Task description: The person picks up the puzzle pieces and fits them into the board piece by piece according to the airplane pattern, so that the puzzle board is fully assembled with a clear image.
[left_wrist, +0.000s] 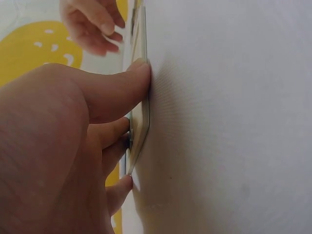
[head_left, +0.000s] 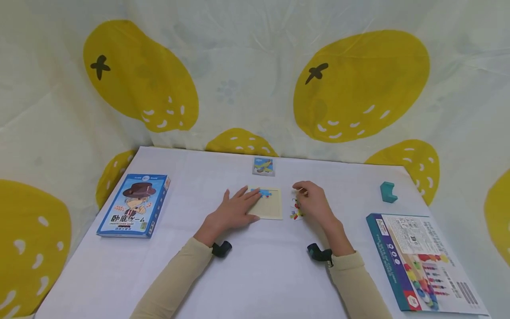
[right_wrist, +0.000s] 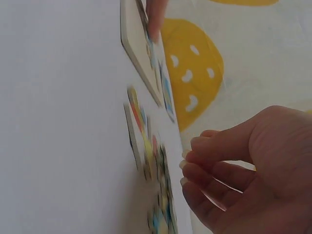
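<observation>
A shallow pale wooden puzzle tray (head_left: 272, 210) lies flat on the table, with several blue jigsaw pieces (head_left: 266, 193) along its far edge. My left hand (head_left: 235, 212) rests over the tray's left side. Its fingers touch the blue pieces, and in the left wrist view the thumb (left_wrist: 122, 90) presses the near edge. To the right of the tray, my right hand (head_left: 313, 203) hovers above loose colourful puzzle pieces (head_left: 295, 214), partly hidden under it. Its fingers (right_wrist: 200, 187) bend loosely in the right wrist view, apart from the pieces, and no held piece shows.
Behind the tray lies a small picture card with a yellow plane (head_left: 263, 166). A blue game box (head_left: 135, 206) lies at the left. At the right are a teal angular block (head_left: 388, 192) and a large boxed set (head_left: 426, 261). A patterned curtain (head_left: 247, 88) hangs behind the table.
</observation>
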Tool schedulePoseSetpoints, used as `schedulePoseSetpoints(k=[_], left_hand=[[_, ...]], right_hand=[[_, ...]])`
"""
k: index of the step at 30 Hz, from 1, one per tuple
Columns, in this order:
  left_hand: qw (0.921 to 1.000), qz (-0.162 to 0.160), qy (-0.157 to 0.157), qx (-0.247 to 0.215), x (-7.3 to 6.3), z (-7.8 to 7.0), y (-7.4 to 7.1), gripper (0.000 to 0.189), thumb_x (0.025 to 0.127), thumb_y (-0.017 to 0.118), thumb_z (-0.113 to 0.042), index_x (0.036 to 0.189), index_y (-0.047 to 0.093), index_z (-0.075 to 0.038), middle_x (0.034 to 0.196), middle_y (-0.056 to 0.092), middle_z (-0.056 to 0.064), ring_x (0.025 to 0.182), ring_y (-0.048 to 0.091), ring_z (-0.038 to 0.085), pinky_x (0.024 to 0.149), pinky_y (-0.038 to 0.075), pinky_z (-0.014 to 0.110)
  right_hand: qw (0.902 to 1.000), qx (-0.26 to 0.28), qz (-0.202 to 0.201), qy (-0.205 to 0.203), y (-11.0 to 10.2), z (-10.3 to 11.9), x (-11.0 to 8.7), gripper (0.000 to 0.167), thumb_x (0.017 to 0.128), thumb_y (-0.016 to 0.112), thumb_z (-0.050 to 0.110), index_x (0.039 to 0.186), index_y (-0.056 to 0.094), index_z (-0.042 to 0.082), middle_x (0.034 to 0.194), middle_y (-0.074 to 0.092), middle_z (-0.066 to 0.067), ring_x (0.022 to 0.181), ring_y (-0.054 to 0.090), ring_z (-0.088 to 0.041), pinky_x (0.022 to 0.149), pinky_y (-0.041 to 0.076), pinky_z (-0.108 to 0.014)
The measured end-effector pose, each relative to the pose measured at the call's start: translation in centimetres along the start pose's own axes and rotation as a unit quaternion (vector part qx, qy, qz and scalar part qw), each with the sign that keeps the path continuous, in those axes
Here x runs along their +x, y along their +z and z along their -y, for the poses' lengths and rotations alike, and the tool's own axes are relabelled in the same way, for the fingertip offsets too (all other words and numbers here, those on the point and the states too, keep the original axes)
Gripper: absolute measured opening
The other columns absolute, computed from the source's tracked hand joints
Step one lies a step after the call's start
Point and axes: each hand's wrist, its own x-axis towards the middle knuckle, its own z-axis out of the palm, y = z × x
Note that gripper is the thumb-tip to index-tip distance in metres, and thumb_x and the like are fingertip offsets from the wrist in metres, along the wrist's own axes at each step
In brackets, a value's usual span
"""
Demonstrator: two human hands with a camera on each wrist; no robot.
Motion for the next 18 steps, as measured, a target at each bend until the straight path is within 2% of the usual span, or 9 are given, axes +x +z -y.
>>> schedulePoseSetpoints(k=[4,9,14,18], left_hand=[[1.0,0.001,0.0,-0.001,-0.1,-0.1,-0.1,0.074,0.096,0.054,-0.056,0.159,0.024,-0.029,0.166,0.02,-0.013,0.157,0.013,0.024,0.116,0.01,0.072],[1.0,0.002,-0.003,-0.001,-0.3,-0.3,-0.4,0.074,0.096,0.055,-0.054,0.159,0.025,-0.028,0.166,0.021,-0.013,0.157,0.013,0.024,0.116,0.01,0.072],[1.0,0.003,-0.005,-0.001,-0.3,-0.4,-0.4,0.074,0.096,0.055,-0.054,0.159,0.025,-0.028,0.166,0.021,-0.013,0.157,0.013,0.023,0.117,0.01,0.072],[1.0,0.005,-0.006,-0.004,-0.2,-0.4,-0.4,0.075,0.096,0.055,-0.054,0.159,0.024,-0.028,0.166,0.02,-0.013,0.157,0.012,0.023,0.117,0.009,0.072]], right_hand=[[0.9995,-0.024,-0.013,0.016,-1.4,-1.5,-0.1,0.033,0.091,0.056,-0.005,0.122,0.064,0.001,0.121,0.065,-0.019,0.109,0.059,-0.034,0.094,0.049,-0.048],[0.9972,-0.063,0.003,0.041,-2.2,-2.8,-0.1,0.033,0.089,0.061,-0.002,0.122,0.065,0.0,0.122,0.062,-0.021,0.114,0.054,-0.037,0.101,0.044,-0.055],[0.9967,-0.069,0.012,0.041,-2.1,-3.5,0.1,0.03,0.088,0.067,0.001,0.118,0.067,0.001,0.114,0.061,-0.02,0.104,0.055,-0.035,0.095,0.047,-0.051],[0.9967,-0.06,0.001,0.054,-2.1,-3.6,0.2,0.03,0.087,0.069,0.001,0.117,0.067,0.002,0.109,0.058,-0.019,0.098,0.052,-0.032,0.087,0.047,-0.044]])
